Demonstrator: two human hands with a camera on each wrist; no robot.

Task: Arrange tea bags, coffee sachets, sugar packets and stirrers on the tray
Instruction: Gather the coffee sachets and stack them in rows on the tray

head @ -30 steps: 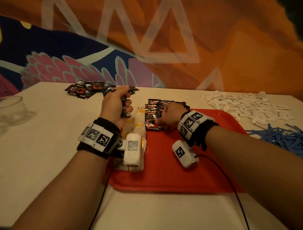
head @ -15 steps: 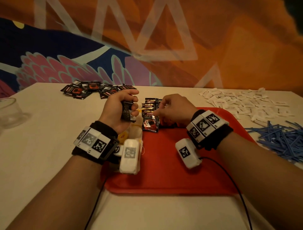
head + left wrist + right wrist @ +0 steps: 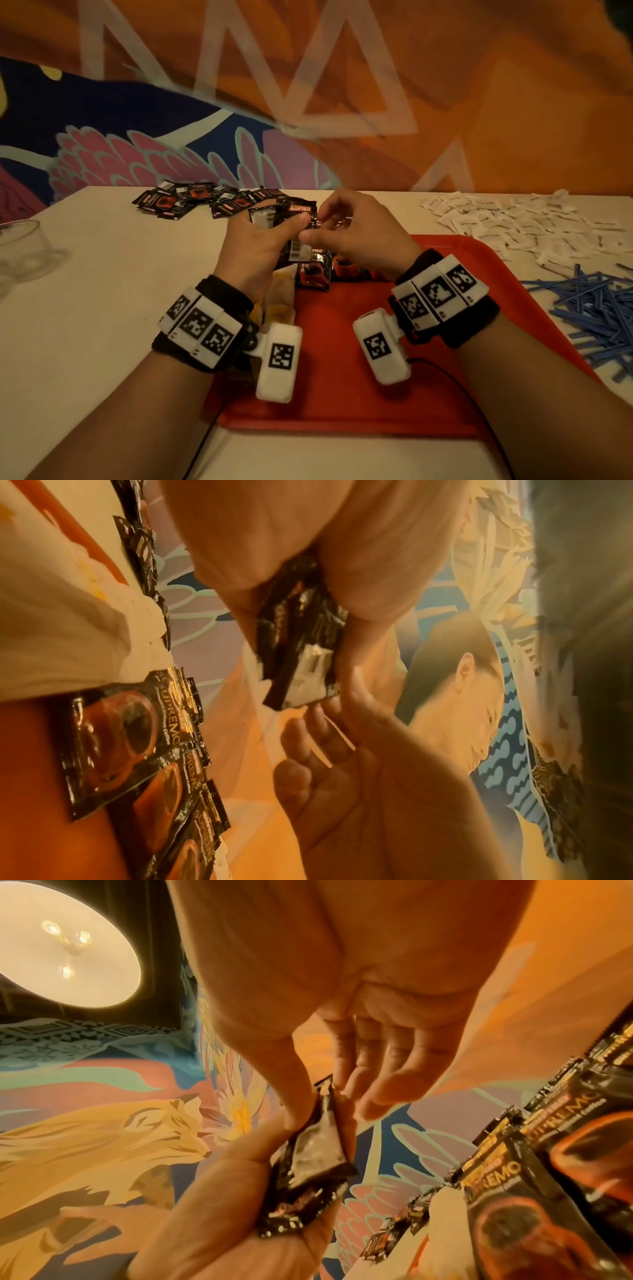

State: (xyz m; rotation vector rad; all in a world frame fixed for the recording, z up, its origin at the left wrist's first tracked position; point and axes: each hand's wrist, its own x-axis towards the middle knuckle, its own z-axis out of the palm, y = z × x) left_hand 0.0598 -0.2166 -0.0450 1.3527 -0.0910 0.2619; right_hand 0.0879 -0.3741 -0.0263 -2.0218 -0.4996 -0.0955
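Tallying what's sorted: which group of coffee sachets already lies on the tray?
The overlapping row of sachets on the red tray, below both hands; the loose pile lies on the table.

Glossy crinkled foil coffee sachets (image 3: 310,274) (black), smooth red plastic tray (image 3: 342,394)

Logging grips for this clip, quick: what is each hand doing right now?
Left hand: grips a small stack of coffee sachets.
Right hand: thumb and forefinger pinch one sachet of that stack.
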